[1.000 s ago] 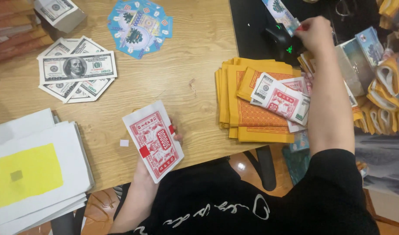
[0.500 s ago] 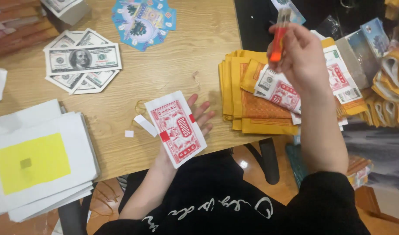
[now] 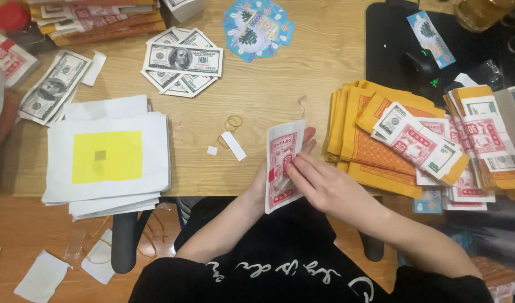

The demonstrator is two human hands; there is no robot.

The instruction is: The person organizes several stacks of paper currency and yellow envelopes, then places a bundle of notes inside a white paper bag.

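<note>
1. Head view: at the near edge of a wooden table [image 3: 280, 84], the left hand [image 3: 268, 179] grips a red-and-white paper bundle [image 3: 282, 165] from behind, its fingertips showing past the right edge.
2. Right hand [image 3: 324, 185] lies across the bundle's front, fingers pinching at its middle.
3. Rubber bands [image 3: 233, 122] and a white slip [image 3: 233, 145] lie just left of it.
4. Orange paper stacks [image 3: 375, 146] sit to its right; white sheets with a yellow square [image 3: 107, 157] lie well left.
</note>
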